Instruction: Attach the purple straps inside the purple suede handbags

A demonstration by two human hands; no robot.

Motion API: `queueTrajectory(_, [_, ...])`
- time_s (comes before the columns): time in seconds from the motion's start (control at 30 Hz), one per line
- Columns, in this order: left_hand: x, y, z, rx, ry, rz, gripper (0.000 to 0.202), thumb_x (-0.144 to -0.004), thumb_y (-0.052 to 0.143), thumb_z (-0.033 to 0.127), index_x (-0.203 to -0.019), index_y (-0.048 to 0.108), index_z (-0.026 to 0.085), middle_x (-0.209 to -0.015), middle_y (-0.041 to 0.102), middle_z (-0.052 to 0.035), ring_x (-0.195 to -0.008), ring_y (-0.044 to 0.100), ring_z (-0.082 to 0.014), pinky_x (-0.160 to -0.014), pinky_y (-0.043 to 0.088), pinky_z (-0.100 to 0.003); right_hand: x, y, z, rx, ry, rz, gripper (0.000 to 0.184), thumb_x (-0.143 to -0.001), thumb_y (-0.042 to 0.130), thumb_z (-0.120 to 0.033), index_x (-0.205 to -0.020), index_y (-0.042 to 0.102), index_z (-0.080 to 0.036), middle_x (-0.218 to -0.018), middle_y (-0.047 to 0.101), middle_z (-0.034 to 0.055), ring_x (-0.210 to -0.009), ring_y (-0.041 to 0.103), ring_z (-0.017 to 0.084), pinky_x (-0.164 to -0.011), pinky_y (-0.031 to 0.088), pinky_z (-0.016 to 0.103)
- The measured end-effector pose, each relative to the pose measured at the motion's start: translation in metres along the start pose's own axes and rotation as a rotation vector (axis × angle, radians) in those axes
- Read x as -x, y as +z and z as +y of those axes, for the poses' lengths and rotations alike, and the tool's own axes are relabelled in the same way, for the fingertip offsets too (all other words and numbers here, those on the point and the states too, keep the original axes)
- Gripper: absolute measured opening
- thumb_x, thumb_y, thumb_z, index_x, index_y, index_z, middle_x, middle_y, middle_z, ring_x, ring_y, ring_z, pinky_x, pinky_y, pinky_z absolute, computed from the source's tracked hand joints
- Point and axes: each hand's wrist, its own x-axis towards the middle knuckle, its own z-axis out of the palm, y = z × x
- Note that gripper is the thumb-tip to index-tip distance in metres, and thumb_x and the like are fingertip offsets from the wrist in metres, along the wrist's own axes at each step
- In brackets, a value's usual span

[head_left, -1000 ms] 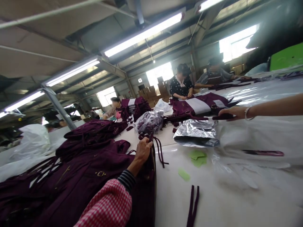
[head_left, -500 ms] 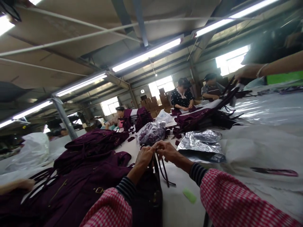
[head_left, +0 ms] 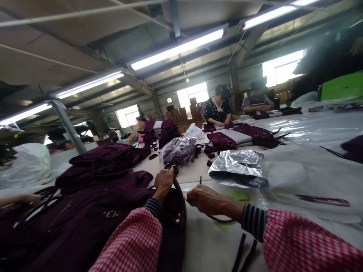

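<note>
My left hand [head_left: 163,184] is closed on a dark strap [head_left: 178,186] at the top edge of a dark purple bag [head_left: 110,230]. The bag lies in front of me, with a brass buckle and a zip on its face. Apart from it and to the right, my right hand [head_left: 205,198] is closed on a thin dark cord [head_left: 219,219]. One end of that cord sticks up above the hand, and a loop of it hangs below. Two loose dark strap ends [head_left: 244,251] show near the bottom edge. What lies inside both fists is partly hidden.
More purple bags [head_left: 104,158] are piled behind mine. A clear plastic bag [head_left: 179,151] of purple pieces, a silver foil bag [head_left: 238,168] and a pink-handled cutter [head_left: 323,199] lie on the table. Another person's hand [head_left: 22,200] is at left; co-workers [head_left: 218,107] sit opposite.
My hands were together at the strap; my right hand has moved right with the cord, away from my left. A co-worker's arm at upper right has gone, and the purple bag there lies flat.
</note>
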Motion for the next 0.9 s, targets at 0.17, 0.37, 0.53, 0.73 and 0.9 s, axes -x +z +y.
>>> queueTrajectory(0.17, [0.014,-0.019,-0.009,0.017,0.116,-0.135,0.037,-0.105,0.043,0.046,-0.107,0.065,0.016,-0.09,0.072,-0.0048,-0.075,0.067,-0.0174,-0.075,0.049,-0.032,0.025,-0.007,0.004,0.003,0.072,0.077,0.03,-0.084,0.058,-0.005,-0.108,0.071,-0.018,-0.106,0.071,0.0084,-0.09,0.062,0.019,-0.079,0.04,0.028])
queueTrajectory(0.37, [0.117,-0.075,-0.017,-0.091,0.472,-0.347,0.015,-0.089,0.067,0.045,-0.09,0.066,0.03,-0.086,0.07,0.0032,-0.08,0.064,-0.02,-0.071,0.036,-0.029,0.073,-0.014,-0.018,-0.027,0.042,0.059,0.017,-0.094,0.055,-0.015,-0.082,0.066,-0.019,-0.086,0.067,0.0019,-0.076,0.06,0.014,-0.069,0.037,0.026])
queueTrajectory(0.53, [0.215,-0.086,-0.031,-0.247,0.373,-0.597,0.031,-0.08,0.071,0.058,-0.087,0.065,0.028,-0.097,0.073,-0.0069,-0.093,0.065,-0.0312,-0.08,0.04,-0.036,0.107,0.012,-0.064,-0.066,-0.09,-0.104,0.011,-0.093,0.058,-0.021,-0.083,0.06,-0.02,-0.09,0.067,0.0014,-0.08,0.061,0.015,-0.071,0.038,0.027])
queueTrajectory(0.73, [0.234,-0.076,-0.045,-0.284,0.356,-0.534,0.017,-0.092,0.05,0.036,-0.087,0.063,0.026,-0.095,0.071,-0.0095,-0.09,0.063,-0.0285,-0.084,0.039,-0.039,0.11,0.037,-0.104,-0.14,-0.142,-0.088,0.023,-0.083,0.05,-0.006,-0.099,0.059,-0.021,-0.101,0.066,0.0045,-0.09,0.061,0.018,-0.077,0.043,0.027])
queueTrajectory(0.9, [0.239,-0.085,-0.033,-0.059,0.21,-0.343,0.026,-0.096,0.039,0.035,-0.08,0.056,0.023,-0.086,0.065,-0.0047,-0.086,0.057,-0.0234,-0.08,0.038,-0.035,0.107,0.051,-0.107,-0.121,-0.17,0.031,0.031,-0.082,0.051,-0.006,-0.107,0.058,-0.022,-0.115,0.064,0.0049,-0.1,0.058,0.02,-0.078,0.046,0.028])
